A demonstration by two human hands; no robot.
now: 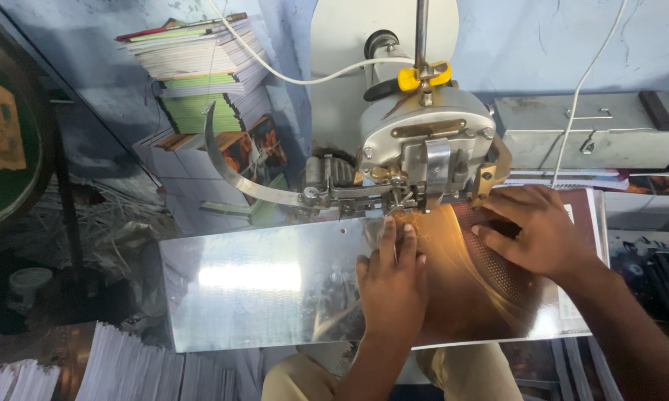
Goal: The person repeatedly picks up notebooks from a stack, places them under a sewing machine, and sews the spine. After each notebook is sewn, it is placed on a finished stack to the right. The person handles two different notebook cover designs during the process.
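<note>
Head view. A stack of booklets [201, 70] stood at far left against the pale blue wall, thin coloured spines showing green, orange and white, edges fanned unevenly. More printed covers in orange and black [256, 152] leaned below that stack. Bundles of white paper [126, 367] lay at near left, edges toward the camera. A grey metal box [594, 130] with a small handle sat at far right, a white cable [579, 89] hanging across it. Dark printed sheets [657, 271] lay at the right edge.

The stitching machine [423, 141] stood at far centre, grey rounded head with a yellow clip on its upright rod. A curved metal strip [227, 167] swept out from its left side. A shiny metal table plate [253, 286] spread under it, glare on its left half.

A glossy brown cover [490, 282] lay flat on the right half of the plate, its far edge under the machine head.

Left hand [392, 278]: palm down, fingers together and straight, pointing far, tips just beside the head, pressing the cover. Gripping nothing.

Right hand [533, 230]: palm down on the cover's far right part, fingers spread slightly and angled left toward the head. It seemed to press rather than grip; the fingertips near the machine were hard to read.
</note>
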